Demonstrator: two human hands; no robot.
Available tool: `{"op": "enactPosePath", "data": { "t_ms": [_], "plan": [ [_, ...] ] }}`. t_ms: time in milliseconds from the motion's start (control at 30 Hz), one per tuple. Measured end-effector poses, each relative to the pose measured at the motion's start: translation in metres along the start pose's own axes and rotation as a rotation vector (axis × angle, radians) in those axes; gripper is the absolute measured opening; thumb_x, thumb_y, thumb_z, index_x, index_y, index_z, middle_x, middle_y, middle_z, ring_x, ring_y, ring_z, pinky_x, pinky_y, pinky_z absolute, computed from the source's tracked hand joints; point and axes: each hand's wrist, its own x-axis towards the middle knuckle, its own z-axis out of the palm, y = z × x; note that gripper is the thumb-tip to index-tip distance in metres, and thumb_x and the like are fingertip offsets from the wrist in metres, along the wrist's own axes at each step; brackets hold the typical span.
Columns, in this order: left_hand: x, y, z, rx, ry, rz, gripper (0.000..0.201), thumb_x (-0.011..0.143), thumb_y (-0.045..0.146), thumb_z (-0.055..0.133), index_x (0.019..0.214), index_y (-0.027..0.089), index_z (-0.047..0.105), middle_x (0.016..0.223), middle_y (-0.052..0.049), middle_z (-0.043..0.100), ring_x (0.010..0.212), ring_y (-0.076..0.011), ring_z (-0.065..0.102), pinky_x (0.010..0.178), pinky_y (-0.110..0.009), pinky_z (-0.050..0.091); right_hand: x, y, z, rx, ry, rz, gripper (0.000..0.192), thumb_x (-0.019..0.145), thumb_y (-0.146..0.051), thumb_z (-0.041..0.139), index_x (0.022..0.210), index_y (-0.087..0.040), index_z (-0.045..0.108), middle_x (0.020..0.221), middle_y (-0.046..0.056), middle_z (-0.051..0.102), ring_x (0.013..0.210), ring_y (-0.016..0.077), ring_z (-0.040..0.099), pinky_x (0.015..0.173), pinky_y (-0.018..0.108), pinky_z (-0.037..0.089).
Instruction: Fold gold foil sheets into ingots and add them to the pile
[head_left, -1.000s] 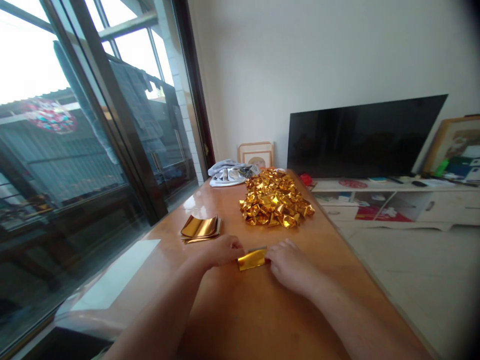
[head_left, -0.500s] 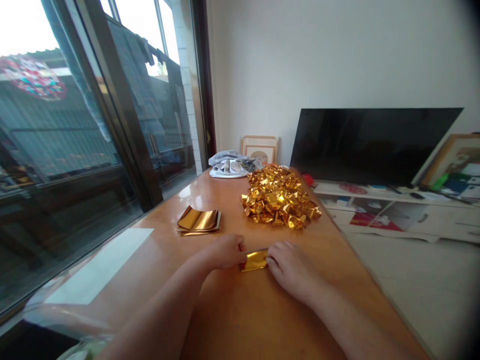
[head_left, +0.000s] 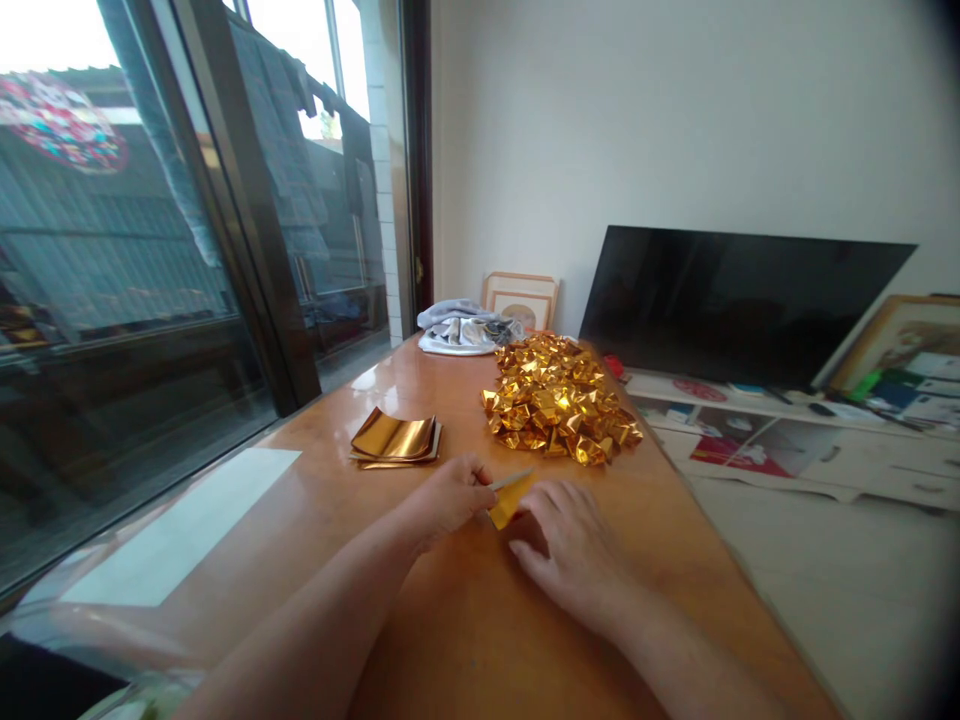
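Note:
My left hand [head_left: 448,495] and my right hand [head_left: 566,545] both pinch a small folded piece of gold foil paper [head_left: 508,500] just above the wooden table [head_left: 465,620]. The paper is tilted, with one edge lifted. To the left of my hands lies a small stack of flat gold foil sheets [head_left: 396,440]. Beyond my hands sits a big heap of folded gold foil pieces [head_left: 559,397].
A crumpled grey cloth [head_left: 461,328] lies at the table's far end, with a framed picture [head_left: 520,300] behind it. A dark TV [head_left: 739,305] leans on a low white cabinet [head_left: 810,450] at right. A glass sliding door [head_left: 150,280] runs along the left.
The gold paper was flat between my hands; now it is lifted and turned on edge, and my right hand has moved slightly lower. The camera has shifted a little.

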Motion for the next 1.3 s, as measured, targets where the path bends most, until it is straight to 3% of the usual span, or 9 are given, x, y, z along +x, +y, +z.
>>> {"op": "enactPosePath", "data": {
  "t_ms": [133,333,533,733,1000,1300],
  "plan": [
    [0.001,-0.005,0.009,-0.089,0.031,0.002,0.017,0.068,0.021,0.065,0.08,0.018,0.052,0.063,0.006,0.055,0.059,-0.0102,0.05,0.054,-0.021,0.032,0.002,-0.008,0.004,-0.014,0.019,-0.035,0.024,0.079,-0.027,0.074,0.097,-0.023,0.058,0.104,0.005,0.06,0.098,0.0247,0.05,0.086,0.037,0.037],
    [0.0,-0.011,0.017,-0.001,0.032,0.0,0.017,0.069,0.024,0.064,0.081,0.018,0.053,0.065,0.006,0.055,0.062,-0.011,0.049,0.054,-0.021,0.03,0.004,-0.005,0.007,-0.091,-0.012,-0.063,0.007,0.087,-0.018,0.062,0.091,-0.022,0.059,0.097,0.004,0.061,0.094,0.0219,0.051,0.082,0.036,0.035],
    [-0.005,-0.005,0.009,0.257,-0.017,-0.024,0.013,0.071,0.027,0.061,0.08,0.018,0.059,0.064,0.005,0.054,0.061,-0.012,0.046,0.052,-0.022,0.028,0.001,0.0,0.01,-0.121,-0.115,-0.098,0.004,0.087,-0.017,0.06,0.088,-0.021,0.059,0.096,0.004,0.062,0.095,0.0212,0.052,0.084,0.034,0.037],
    [-0.011,-0.003,-0.005,0.339,-0.138,0.12,0.015,0.073,0.022,0.052,0.08,0.017,0.064,0.069,0.002,0.061,0.064,-0.0133,0.052,0.053,-0.022,0.031,0.0,0.002,0.013,-0.069,-0.168,-0.08,0.008,0.089,-0.016,0.057,0.092,-0.022,0.061,0.099,0.005,0.062,0.097,0.0216,0.053,0.085,0.033,0.04],
    [-0.017,-0.003,-0.006,0.599,-0.204,0.224,0.029,0.074,0.015,0.051,0.08,0.024,0.077,0.083,-0.001,0.076,0.078,-0.0175,0.064,0.07,-0.023,0.042,-0.002,0.003,0.013,-0.012,-0.173,-0.056,0.009,0.089,-0.014,0.055,0.088,-0.021,0.061,0.095,0.004,0.061,0.092,0.02,0.053,0.078,0.031,0.041],
    [-0.02,0.006,-0.006,0.657,-0.199,0.16,0.028,0.074,0.017,0.052,0.081,0.026,0.078,0.085,0.0,0.077,0.08,-0.0188,0.067,0.066,-0.022,0.041,-0.002,0.003,0.005,0.131,-0.178,-0.027,0.013,0.089,-0.015,0.056,0.089,-0.022,0.067,0.093,0.004,0.061,0.091,0.0194,0.054,0.079,0.03,0.043]
  ]
}}
